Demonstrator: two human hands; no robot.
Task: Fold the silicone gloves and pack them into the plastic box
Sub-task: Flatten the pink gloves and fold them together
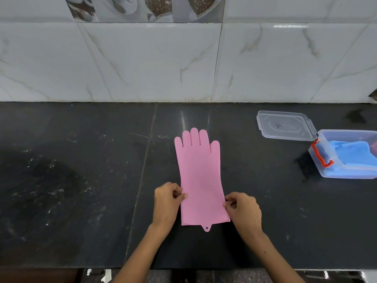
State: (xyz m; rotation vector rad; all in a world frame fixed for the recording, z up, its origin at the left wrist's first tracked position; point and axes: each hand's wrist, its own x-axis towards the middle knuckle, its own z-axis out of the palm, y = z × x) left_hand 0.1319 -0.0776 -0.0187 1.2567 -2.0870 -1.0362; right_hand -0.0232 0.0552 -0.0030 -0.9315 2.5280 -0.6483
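A pink silicone glove lies flat on the black counter, fingers pointing toward the wall, cuff and hanging tab toward me. My left hand pinches the glove's left edge near the cuff. My right hand pinches the right edge at about the same height. At the right stands the clear plastic box with a red latch, open, holding a folded blue glove. Its clear lid lies flat on the counter behind it.
A marble-tiled wall rises behind the counter. The counter's front edge runs just below my forearms. The box reaches past the right edge of the view.
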